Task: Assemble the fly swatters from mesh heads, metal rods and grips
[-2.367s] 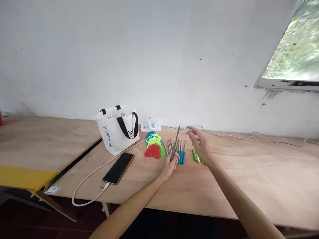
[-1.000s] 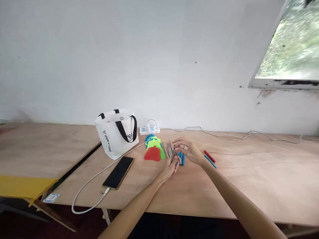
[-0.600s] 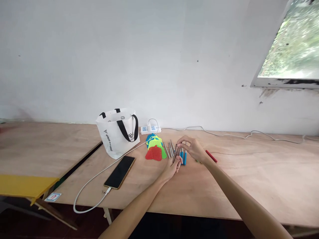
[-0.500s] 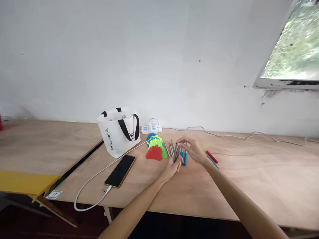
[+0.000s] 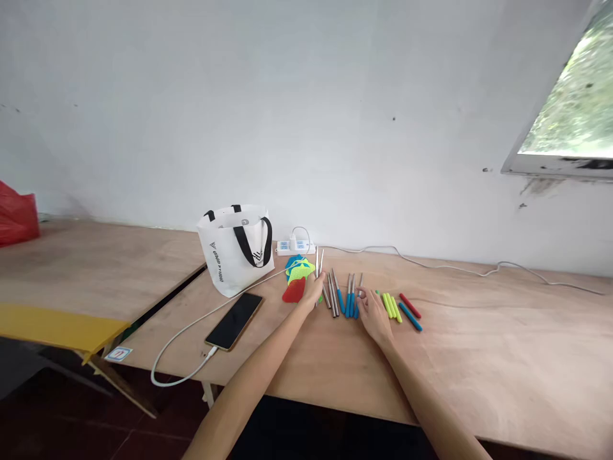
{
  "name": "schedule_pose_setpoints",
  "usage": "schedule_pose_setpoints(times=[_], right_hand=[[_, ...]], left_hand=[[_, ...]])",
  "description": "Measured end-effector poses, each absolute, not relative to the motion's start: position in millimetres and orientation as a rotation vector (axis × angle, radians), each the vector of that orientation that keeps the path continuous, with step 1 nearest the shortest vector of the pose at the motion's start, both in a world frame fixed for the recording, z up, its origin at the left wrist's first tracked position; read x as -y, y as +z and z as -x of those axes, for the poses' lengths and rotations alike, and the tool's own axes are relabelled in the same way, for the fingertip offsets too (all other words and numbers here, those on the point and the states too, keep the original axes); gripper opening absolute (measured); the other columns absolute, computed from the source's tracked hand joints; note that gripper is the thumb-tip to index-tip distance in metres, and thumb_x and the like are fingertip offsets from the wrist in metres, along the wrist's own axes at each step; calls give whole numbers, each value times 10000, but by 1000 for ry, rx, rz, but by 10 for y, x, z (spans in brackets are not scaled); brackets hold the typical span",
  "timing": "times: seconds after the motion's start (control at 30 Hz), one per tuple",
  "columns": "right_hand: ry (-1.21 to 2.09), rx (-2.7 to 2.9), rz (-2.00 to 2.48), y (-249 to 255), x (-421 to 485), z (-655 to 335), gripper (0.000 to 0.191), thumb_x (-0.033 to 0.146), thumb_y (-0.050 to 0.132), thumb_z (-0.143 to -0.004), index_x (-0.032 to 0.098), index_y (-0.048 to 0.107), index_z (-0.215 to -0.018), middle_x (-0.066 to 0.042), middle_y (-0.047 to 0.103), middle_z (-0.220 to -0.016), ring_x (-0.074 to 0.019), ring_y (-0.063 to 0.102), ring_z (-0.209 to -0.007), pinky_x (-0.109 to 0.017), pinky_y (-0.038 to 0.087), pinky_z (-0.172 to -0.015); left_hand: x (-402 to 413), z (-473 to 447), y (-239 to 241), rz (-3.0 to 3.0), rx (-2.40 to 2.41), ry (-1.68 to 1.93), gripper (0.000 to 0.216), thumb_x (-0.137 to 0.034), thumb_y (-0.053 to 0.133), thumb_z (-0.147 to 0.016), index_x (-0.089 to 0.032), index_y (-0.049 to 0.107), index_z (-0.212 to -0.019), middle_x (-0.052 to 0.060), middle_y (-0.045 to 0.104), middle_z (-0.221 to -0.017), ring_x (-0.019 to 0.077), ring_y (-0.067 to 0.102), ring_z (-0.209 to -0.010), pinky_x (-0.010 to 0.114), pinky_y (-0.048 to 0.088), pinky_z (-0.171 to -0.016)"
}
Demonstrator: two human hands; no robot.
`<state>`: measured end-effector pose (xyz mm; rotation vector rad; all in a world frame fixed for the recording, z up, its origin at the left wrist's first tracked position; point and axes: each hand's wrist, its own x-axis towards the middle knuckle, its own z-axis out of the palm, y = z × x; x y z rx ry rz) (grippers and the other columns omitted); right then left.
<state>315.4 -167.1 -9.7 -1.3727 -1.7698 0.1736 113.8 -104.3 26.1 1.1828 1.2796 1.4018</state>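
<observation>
Phone (image 5: 234, 321): face up, front left on the wooden table (image 5: 479, 364).
Right hand (image 5: 375, 317): fingers bent and narrow, right at the end of the blue-handled rods (image 5: 349, 305); whether it grips one, I cannot tell.
Coloured sticks (image 5: 392, 308): yellow, red and blue, just right of that hand.
Left hand (image 5: 313, 290): closed around slim metal rods (image 5: 317, 260), pointing up and away.
Loose rods (image 5: 332, 296): between the hands, bare metal, nearly parallel.
Step in hand: apparently handling rods along this row.
Next move: probably calls for light fingertip control, neighbours being close.
Mesh pieces (image 5: 294, 291): overlapping, partly behind the left hand.
Tote bag (image 5: 234, 259): upright, farther left.
Power strip (image 5: 283, 246): by the wall.
</observation>
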Motion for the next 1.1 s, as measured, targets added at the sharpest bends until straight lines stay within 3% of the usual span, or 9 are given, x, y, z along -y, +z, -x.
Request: schedule_pose_setpoints(times=[0.1, 0.17, 0.27, 0.37, 0.57, 0.77, 0.87, 1.0, 1.1], right_hand=[[128, 1822, 1378, -103, 1677, -3141, 336, 313, 387, -969, 220, 600, -1212, -87, 660, -1084, -261, 591, -1076, -412, 459, -953], [97, 1836, 1390, -104, 1678, -3135, 333, 283, 370, -970, 220, 603, -1200, -88, 658, -1085, -259, 588, -1077, -399, 456, -942], [48, 1838, 1414, -118, 1669, -3139, 325, 251, 367, -966, 219, 609, -1180, -85, 659, -1088, -246, 588, -1083, -379, 446, -952], [6, 1821, 1462, -138, 1642, -3156, 310, 240, 373, -965, 212, 618, -1151, -85, 654, -1089, -237, 592, -1071, -359, 447, -934], [-38, 1807, 1600, -158, 1617, -3166, 316, 212, 357, -977, 204, 614, -1160, -87, 642, -1093, -229, 583, -1043, -333, 428, -913], [-56, 1912, 1742, -88, 1669, -3045, 313, 289, 412, -1003, 214, 606, -1236, -100, 659, -1169, -244, 570, -1128, -342, 371, -935], [-65, 1917, 1848, -11, 1669, -2980, 364, 374, 456, -989, 208, 585, -1286, -120, 660, -1203, -275, 565, -1166, -382, 356, -957], [-52, 1922, 1956, 103, 1632, -2912, 463, 463, 430, -989, 192, 550, -1344, -159, 634, -1267, -301, 566, -1191, -417, 348, -981], [2, 1953, 2012, 173, 1578, -2873, 505, 497, 427, -977, 179, 541, -1352, -181, 609, -1296, -320, 575, -1194, -428, 371, -967]], left_hand=[[893, -1245, 240, -1255, -1417, 1295, 319, -228, 625, -864, -132, 631, -1168, 163, 701, -1190, 297, 602, -1215, 359, 456, -999], [847, -1343, 214, -1339, -1481, 1240, 494, -106, 591, -810, -124, 576, -1303, 180, 633, -1341, 301, 534, -1323, 374, 414, -1076], [834, -1462, 160, -1491, -1562, 1191, 808, -1, 569, -710, -119, 408, -1493, 177, 396, -1583, 287, 296, -1506, 373, 265, -1210], [853, -1511, 99, -1644, -1631, 1131, 940, 24, 558, -680, -80, 265, -1567, 194, 228, -1656, 289, 136, -1555, 396, 162, -1256], [928, -1449, 12, -1956, -1739, 963, 669, -98, 500, -861, -164, 387, -1517, 127, 146, -1689, 297, 1, -1565, 477, 74, -1262], [1036, -1442, -79, -2233, -1719, 683, 512, -375, 418, -1007, -123, 483, -1448, 180, 268, -1646, 354, 96, -1553, 549, 115, -1242], [1076, -1478, -94, -2361, -1649, 580, 531, -422, 345, -1035, -147, 468, -1472, 161, 316, -1632, 320, 168, -1546, 551, 151, -1237], [1093, -1470, -62, -2487, -1577, 500, 532, -447, 296, -1053, -216, 434, -1512, 118, 341, -1627, 300, 244, -1528, 628, 30, -1226], [1084, -1421, -19, -2522, -1561, 474, 522, -431, 266, -1063, -241, 410, -1528, 94, 339, -1631, 278, 253, -1527, 628, 46, -1228]])
